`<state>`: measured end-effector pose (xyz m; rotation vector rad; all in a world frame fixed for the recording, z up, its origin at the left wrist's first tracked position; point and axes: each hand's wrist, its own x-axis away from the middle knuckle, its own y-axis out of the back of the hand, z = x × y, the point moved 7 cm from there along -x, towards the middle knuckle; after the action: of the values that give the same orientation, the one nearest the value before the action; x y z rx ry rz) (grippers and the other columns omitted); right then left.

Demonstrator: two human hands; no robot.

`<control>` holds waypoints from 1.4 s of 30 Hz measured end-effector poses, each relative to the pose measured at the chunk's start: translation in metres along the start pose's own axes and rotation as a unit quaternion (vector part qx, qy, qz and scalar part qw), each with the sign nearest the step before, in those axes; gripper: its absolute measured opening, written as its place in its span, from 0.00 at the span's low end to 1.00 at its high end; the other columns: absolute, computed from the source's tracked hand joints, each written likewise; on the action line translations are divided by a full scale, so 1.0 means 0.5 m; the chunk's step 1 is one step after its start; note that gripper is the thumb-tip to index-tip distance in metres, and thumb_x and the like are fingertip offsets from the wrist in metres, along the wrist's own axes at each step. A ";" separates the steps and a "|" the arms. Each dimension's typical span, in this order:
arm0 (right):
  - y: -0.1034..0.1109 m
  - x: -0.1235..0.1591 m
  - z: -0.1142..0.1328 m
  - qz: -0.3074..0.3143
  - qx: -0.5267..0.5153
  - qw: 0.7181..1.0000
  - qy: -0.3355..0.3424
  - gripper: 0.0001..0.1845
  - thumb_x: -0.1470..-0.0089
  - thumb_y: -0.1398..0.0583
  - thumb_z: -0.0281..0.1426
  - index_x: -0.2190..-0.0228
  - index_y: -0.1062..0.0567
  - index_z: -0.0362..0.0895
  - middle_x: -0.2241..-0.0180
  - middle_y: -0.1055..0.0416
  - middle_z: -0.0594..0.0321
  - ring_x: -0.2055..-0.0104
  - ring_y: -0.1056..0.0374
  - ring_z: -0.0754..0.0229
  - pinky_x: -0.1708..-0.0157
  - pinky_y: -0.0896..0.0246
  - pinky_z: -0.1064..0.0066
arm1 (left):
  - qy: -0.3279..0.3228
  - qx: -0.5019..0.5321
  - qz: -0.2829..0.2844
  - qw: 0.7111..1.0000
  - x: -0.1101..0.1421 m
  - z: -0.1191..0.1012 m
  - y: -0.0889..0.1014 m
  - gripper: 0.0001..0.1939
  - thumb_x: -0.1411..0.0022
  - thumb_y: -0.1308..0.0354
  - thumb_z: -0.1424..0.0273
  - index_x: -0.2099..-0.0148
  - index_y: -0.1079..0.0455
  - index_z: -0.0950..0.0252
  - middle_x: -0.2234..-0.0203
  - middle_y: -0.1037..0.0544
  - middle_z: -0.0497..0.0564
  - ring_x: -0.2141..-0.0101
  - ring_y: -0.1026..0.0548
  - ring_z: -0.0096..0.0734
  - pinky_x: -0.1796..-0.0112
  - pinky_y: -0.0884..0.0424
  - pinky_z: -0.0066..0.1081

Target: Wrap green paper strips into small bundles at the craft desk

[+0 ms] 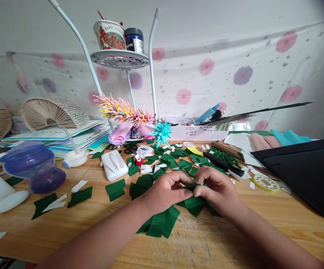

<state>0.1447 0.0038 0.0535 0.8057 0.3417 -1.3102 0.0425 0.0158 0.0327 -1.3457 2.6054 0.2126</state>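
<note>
Both hands meet over the middle of the table, thumbs and fingertips closed together. My left hand [169,192] and my right hand [216,188] pinch a small piece of dark green paper [190,186] between them; the fingers partly cover it. Below them lie more green paper pieces [162,223], some overlapping. Beyond the fingertips spreads a loose heap of green and white scraps [175,153]. A turquoise spiky paper flower [162,133] and a long pink, yellow and orange flower spike [125,111] rise behind the heap.
A white box [115,165], a purple translucent container [35,168] and a folding fan [55,114] stand left. Right are a black-handled knife [223,164], a yellow tape roll [265,183] and a black board [304,175]. Behind, a metal stand [119,59] bears a paper bowl and a jar.
</note>
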 end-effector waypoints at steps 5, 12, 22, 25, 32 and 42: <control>-0.006 -0.001 -0.004 -0.006 -0.095 0.995 -0.026 0.13 0.58 0.40 0.37 0.82 0.37 0.44 0.80 0.41 0.67 0.76 0.44 0.65 0.76 0.46 0.74 | -0.050 -0.069 -0.037 0.996 0.002 -0.024 -0.007 0.06 0.51 0.43 0.70 0.70 0.34 0.67 0.75 0.33 0.47 0.71 0.34 0.25 0.68 0.38 0.25; -0.031 0.002 -0.010 0.012 -0.208 0.975 -0.074 0.13 0.60 0.38 0.37 0.81 0.37 0.44 0.81 0.41 0.68 0.76 0.44 0.66 0.77 0.47 0.75 | -0.076 -0.213 -0.048 0.973 0.003 -0.039 0.006 0.10 0.53 0.42 0.65 0.75 0.34 0.67 0.78 0.34 0.47 0.73 0.36 0.25 0.70 0.39 0.25; -0.028 0.005 -0.015 0.022 -0.195 0.976 -0.097 0.09 0.57 0.41 0.36 0.76 0.32 0.43 0.78 0.38 0.65 0.74 0.41 0.64 0.74 0.44 0.73 | -0.080 -0.216 -0.061 0.971 0.003 -0.047 0.023 0.07 0.49 0.46 0.68 0.72 0.33 0.68 0.77 0.32 0.48 0.73 0.34 0.26 0.70 0.38 0.25; -0.025 0.003 -0.018 0.026 -0.168 0.980 -0.103 0.05 0.54 0.43 0.33 0.75 0.32 0.44 0.77 0.37 0.65 0.73 0.41 0.64 0.73 0.44 0.73 | -0.078 -0.218 -0.077 0.970 0.003 -0.047 0.032 0.05 0.49 0.46 0.71 0.70 0.32 0.68 0.74 0.30 0.49 0.71 0.33 0.27 0.68 0.38 0.26; -0.020 -0.004 -0.012 0.025 -0.140 0.987 -0.077 0.02 0.53 0.43 0.30 0.74 0.30 0.44 0.75 0.36 0.64 0.69 0.40 0.62 0.69 0.44 0.71 | -0.072 -0.221 -0.081 0.969 0.001 -0.039 0.038 0.06 0.49 0.46 0.71 0.70 0.31 0.67 0.75 0.30 0.49 0.71 0.33 0.27 0.69 0.37 0.25; -0.030 -0.003 -0.035 0.119 -0.290 0.940 -0.136 0.03 0.53 0.42 0.27 0.76 0.28 0.44 0.76 0.37 0.67 0.71 0.42 0.67 0.68 0.47 0.74 | -0.043 -0.192 -0.040 0.980 0.000 -0.026 0.031 0.06 0.50 0.46 0.70 0.70 0.32 0.68 0.75 0.30 0.49 0.72 0.33 0.27 0.69 0.37 0.25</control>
<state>0.1336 0.0162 0.0375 0.1552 0.3702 -0.9967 0.0282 0.0218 0.0460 -1.5138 2.5164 0.7760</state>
